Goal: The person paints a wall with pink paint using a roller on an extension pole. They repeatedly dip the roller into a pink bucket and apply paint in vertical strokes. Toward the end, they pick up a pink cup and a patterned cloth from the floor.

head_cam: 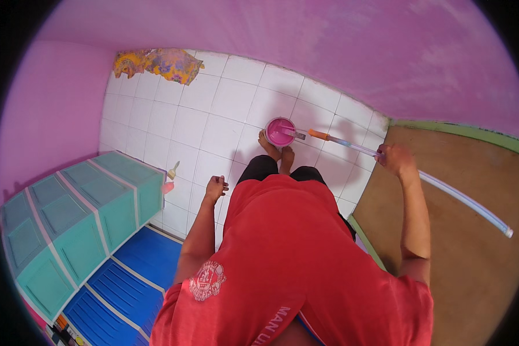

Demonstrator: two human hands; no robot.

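My right hand (395, 159) grips a long, slim pole (467, 202) with an orange sleeve at one end. That orange end (318, 134) hangs beside a bucket (266, 137), and the other end reaches out over the brown floor. Pink paint (277, 135) fills part of the bucket, which stands on the white tiles right by my bare feet (271, 147). A paint-smeared flat strip (297, 135) sticks out across the bucket's rim; its lower part is in the paint. To the left, my left hand (216, 189) hangs with loosely bent fingers and holds nothing.
A paintbrush (173, 170) and a small pink thing (168, 187) lie beside a teal plastic drawer unit (73, 225). Blue ribbed panels (125, 277) adjoin it. A yellow patterned cloth (173, 65) lies by the pink wall (285, 34). A green edge (458, 134) borders the brown floor (437, 251).
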